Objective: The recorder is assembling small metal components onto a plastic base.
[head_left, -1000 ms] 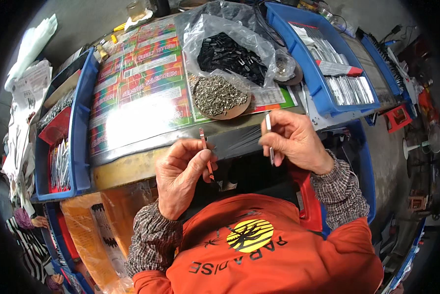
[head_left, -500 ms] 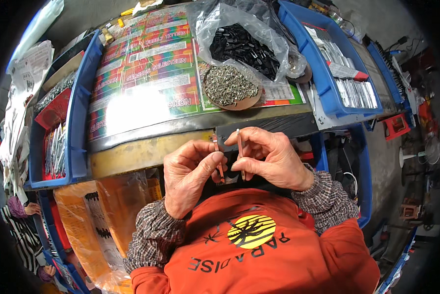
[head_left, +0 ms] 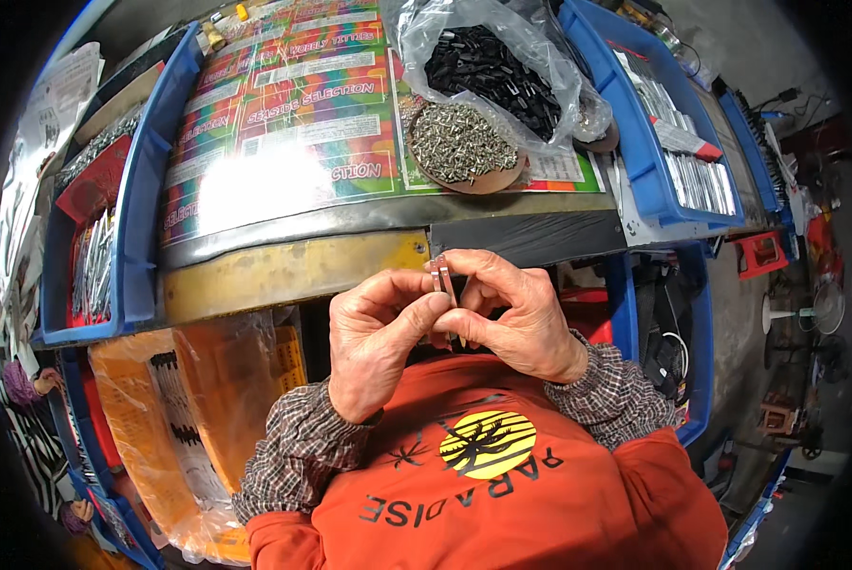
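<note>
Across the upper middle, worktable [head_left: 293, 275]: carries glossy, multicoloured printed sheets [head_left: 312, 119]; shows a yellowish front edge at left, a dark one toward the right.

Before the worktable, red-orange sweatshirt [head_left: 540, 465]: bears a yellow disc with black palm shapes; meets checked sleeve covers [head_left: 302, 446] at the forearms.

At left, long blue tray [head_left: 149, 180]: contains slim silvery rods [head_left: 92, 271], plus a red divider-like piece.

At upper right, second blue tray [head_left: 646, 180]: contains rows of flat silvery pieces [head_left: 701, 185], plus a red-and-white piece laid across.

At lower left, orange bundle [head_left: 227, 399]: sits inside clear plastic wrapping.

Toward the back of the worktable, clear plastic bag [head_left: 416, 47]: gapes around a heap of black parts [head_left: 492, 81].

Over the person's lap, left hand [head_left: 378, 328]: closed, pinching one strip between thumb and forefinger.

Just beside, right hand [head_left: 516, 318]: closed likewise, pinching the other strip.

At the near edge of the bag, round brown dish [head_left: 497, 180]: piled with small metal pieces [head_left: 459, 142].

Between the fingertips, two slender metal strips [head_left: 446, 274]: held near-upright, side by side, reddish in tint; contact between the pair, cannot tell.
</note>
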A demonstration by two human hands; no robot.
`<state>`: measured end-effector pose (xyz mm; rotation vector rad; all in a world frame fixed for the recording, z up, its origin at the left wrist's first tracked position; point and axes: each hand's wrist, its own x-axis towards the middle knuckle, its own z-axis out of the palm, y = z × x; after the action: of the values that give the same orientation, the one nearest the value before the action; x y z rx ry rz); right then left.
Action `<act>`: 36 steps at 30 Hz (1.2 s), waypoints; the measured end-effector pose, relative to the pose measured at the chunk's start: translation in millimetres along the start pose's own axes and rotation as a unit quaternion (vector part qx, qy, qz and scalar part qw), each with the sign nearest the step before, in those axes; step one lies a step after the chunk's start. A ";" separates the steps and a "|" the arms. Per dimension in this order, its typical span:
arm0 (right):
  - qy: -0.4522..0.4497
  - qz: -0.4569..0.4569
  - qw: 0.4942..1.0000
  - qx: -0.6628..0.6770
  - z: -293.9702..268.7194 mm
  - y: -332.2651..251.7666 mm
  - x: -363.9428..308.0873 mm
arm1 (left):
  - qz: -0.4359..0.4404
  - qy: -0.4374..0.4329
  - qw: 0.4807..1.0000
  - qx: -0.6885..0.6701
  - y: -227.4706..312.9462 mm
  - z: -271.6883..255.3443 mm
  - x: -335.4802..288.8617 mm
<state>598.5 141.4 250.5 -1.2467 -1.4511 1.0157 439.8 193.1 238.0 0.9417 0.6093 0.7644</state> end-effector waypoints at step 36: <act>0.007 0.073 0.997 0.008 11.4 3.9 -0.6 | -0.002 0.018 0.999 -0.043 -11.4 -5.6 0.2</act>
<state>588.2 141.2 244.2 -1.3617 -1.3553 1.1112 439.2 191.7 225.4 0.8484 0.6049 0.8004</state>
